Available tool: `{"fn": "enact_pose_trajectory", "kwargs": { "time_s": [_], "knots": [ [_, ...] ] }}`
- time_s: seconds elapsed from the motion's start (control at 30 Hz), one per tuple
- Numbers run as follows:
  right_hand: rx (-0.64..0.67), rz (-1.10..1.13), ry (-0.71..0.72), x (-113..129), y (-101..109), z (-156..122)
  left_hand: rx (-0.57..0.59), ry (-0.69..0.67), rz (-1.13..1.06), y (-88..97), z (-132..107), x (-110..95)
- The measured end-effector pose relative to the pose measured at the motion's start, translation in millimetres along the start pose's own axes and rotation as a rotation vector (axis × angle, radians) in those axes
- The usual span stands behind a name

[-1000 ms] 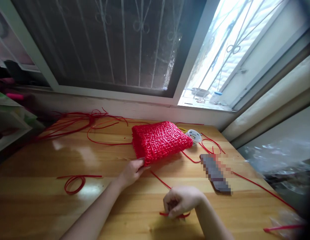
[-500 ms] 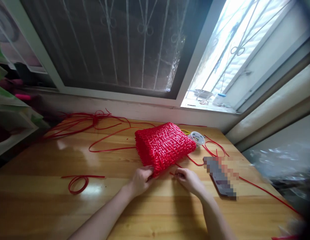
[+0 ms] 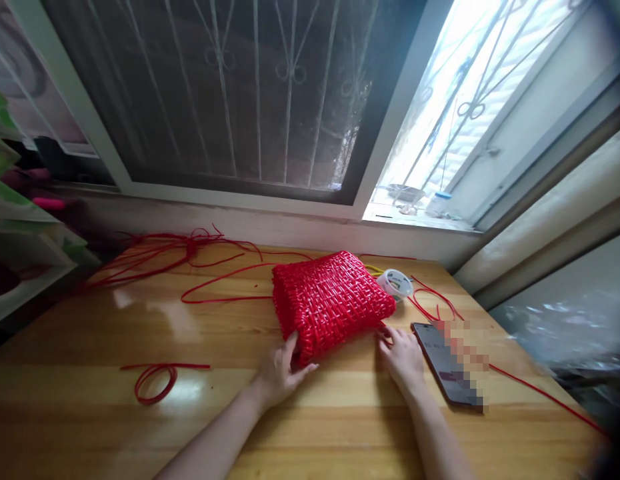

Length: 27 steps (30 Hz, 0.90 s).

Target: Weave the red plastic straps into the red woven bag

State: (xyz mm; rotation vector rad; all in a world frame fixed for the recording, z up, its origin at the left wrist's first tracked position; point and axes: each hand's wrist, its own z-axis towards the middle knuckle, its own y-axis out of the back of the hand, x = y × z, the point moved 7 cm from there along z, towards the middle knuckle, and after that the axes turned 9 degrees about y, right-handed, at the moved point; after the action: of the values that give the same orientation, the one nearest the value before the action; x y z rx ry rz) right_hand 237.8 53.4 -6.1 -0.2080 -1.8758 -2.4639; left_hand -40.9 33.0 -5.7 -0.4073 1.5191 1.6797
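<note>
A red woven basket (image 3: 335,300), plaited from glossy cord, lies on its side on the wooden table with its opening toward the left. At its near left corner my left hand (image 3: 277,375) grips the rim, thumb on one side and a finger stretched out below. Just right of the basket's near edge, my right hand (image 3: 404,357) rests low over the table. Its fingers are curled around a thin red cord that comes from under the basket; most of that cord is hidden by the hand.
A phone (image 3: 447,367), partly blurred out, lies right of my right hand. Behind the basket stands a roll of tape (image 3: 396,285). A small coil of red cord (image 3: 156,385) lies at left, and a loose bundle (image 3: 190,243) at the back. A window (image 3: 240,100) rises behind the table.
My right hand has moved right and slightly away from me, closer to the phone. My left hand's finger has straightened out below the rim. The basket has barely shifted.
</note>
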Motion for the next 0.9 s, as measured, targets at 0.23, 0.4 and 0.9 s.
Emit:
{"fn": "enact_pose_trajectory", "kwargs": {
  "time_s": [0.23,0.4,0.9],
  "knots": [
    [-0.119,0.301,0.072,37.2,1.9,-7.6,-0.007,0.062,-0.05,-1.7,0.3,9.8],
    [0.007,0.611,-0.095,30.9,-21.6,-12.3,0.064,0.127,-0.108,-0.4,4.8,7.6],
    [0.039,0.903,-0.107,24.5,-40.7,-6.1,-0.997,0.34,-0.096,258.5,41.8,98.9]
  ]
}}
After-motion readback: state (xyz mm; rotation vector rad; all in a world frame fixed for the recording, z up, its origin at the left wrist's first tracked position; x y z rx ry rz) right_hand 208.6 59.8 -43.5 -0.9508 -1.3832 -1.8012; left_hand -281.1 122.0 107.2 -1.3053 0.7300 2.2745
